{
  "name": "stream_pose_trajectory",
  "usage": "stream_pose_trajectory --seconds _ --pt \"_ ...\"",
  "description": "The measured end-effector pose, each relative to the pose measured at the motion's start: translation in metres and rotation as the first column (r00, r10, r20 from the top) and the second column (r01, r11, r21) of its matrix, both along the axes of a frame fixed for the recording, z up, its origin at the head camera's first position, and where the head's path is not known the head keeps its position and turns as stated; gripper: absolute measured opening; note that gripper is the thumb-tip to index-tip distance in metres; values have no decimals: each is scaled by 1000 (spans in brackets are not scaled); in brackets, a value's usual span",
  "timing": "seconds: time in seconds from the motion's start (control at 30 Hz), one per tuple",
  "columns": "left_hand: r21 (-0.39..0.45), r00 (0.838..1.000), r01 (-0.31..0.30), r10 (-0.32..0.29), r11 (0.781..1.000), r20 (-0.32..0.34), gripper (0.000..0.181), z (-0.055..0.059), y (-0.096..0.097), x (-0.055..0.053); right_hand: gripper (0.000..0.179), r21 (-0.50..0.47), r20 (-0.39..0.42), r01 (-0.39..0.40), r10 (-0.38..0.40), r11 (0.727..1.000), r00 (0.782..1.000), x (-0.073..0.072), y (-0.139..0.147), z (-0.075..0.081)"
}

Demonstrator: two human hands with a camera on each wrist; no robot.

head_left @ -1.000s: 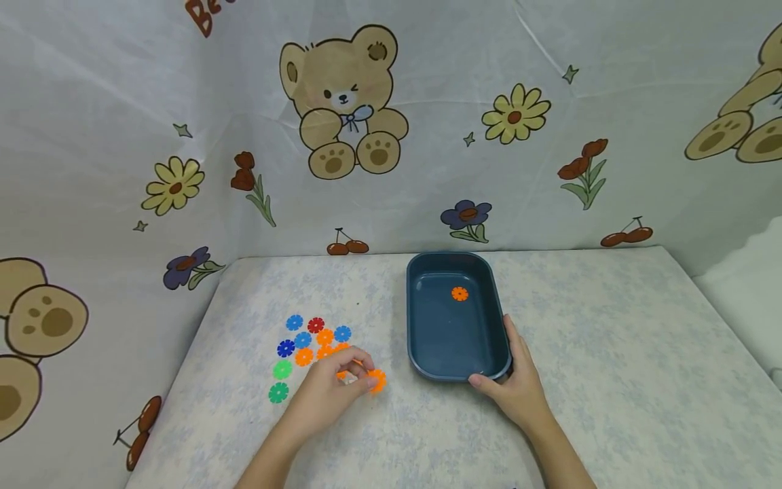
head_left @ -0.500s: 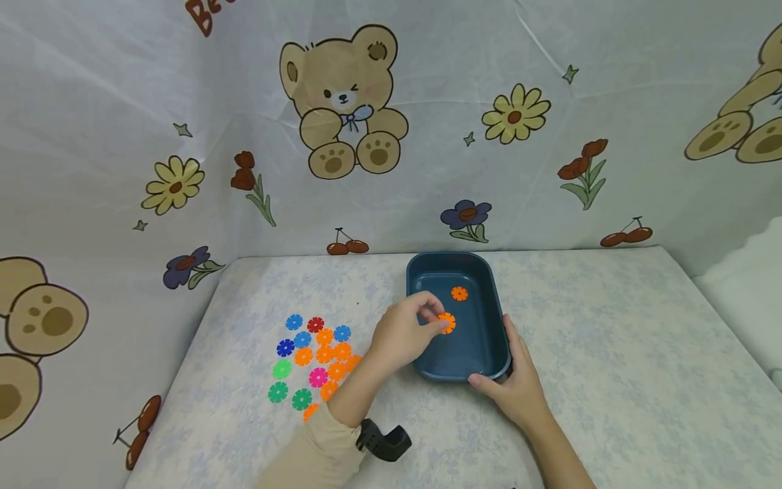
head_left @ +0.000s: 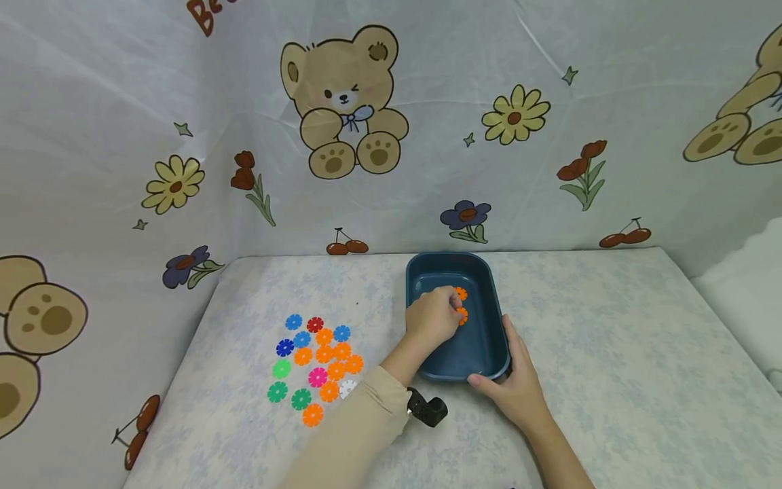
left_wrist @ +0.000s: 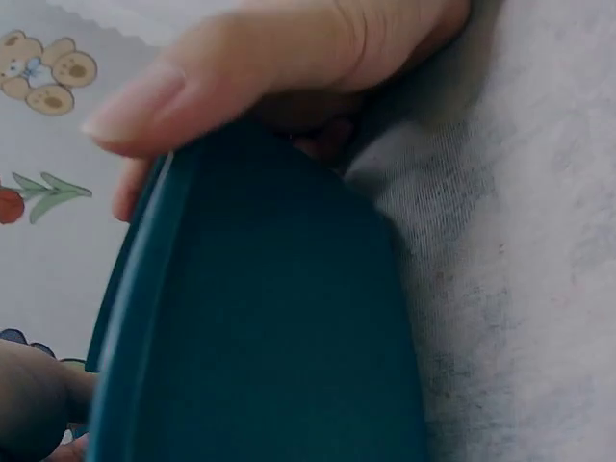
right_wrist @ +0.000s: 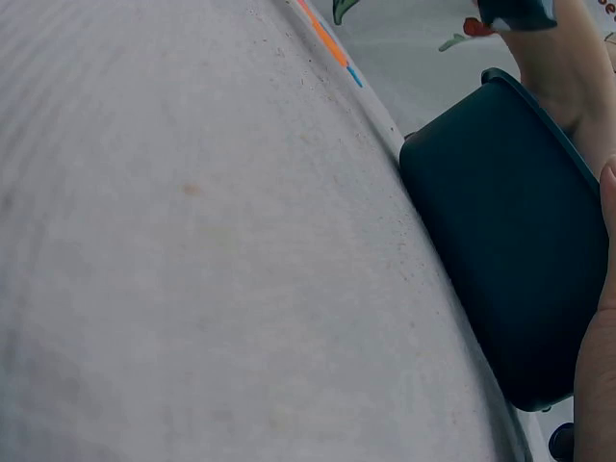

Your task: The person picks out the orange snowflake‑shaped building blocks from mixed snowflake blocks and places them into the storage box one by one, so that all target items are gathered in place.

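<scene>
A dark blue rectangular tray (head_left: 452, 373) stands mid-table. My left hand (head_left: 432, 316) reaches over its left wall and pinches an orange snowflake disc (head_left: 463, 316) low inside it. A second orange snowflake disc (head_left: 461, 293) lies on the tray floor just beyond the fingertips, partly covered by them. At the near right corner my right hand (head_left: 516, 394) grips the tray, thumb on the rim and fingers along the outer side. The left wrist view shows the right thumb (left_wrist: 144, 111) over the rim and the tray's outer wall (left_wrist: 269, 308) close up.
Left of the tray, several loose snowflake discs in orange, blue, green, pink (head_left: 318, 377), red (head_left: 315, 324) and white (head_left: 347, 388) lie flat on the pale table. The left forearm passes over the table near them. A bear-print cloth (head_left: 427, 204) rises behind the table.
My left hand has carried an orange disc from beside the pile rightward into the tray, and lower toward its floor. The right hand keeps its hold on the corner.
</scene>
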State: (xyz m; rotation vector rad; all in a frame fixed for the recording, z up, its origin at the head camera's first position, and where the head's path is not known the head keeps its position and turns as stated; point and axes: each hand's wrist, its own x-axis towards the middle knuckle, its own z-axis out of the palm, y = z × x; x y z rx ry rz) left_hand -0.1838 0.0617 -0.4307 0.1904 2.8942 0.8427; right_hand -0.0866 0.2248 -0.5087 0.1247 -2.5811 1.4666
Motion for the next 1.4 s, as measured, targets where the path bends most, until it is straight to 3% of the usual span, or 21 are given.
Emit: stream_pose_trajectory --seconds 0.23,0.37,0.63,0.97,1.17,1.4 --pt "-95 1000 15 -13 995 18 10 -11 11 -11 121 1 9 6 -6 1000 1000 1 0 0" --pt "-142 1000 -10 12 990 18 11 -17 14 -14 121 13 9 11 -11 1000 1000 1 -1 -2" --pt "-192 995 -57 39 980 -94 9 -27 19 -20 122 10 21 11 -11 1000 1000 0 -1 -2" --pt "-208 989 -90 63 974 -131 13 -31 21 -24 122 -3 -18 2 -2 1000 1000 0 0 -2" --pt "-104 992 -41 28 994 -121 15 -17 14 -15 121 3 1 -3 3 1000 1000 0 -1 -1" --pt "96 989 54 -40 994 -141 22 21 -15 7 122 13 23 4 -4 1000 1000 0 -1 0"
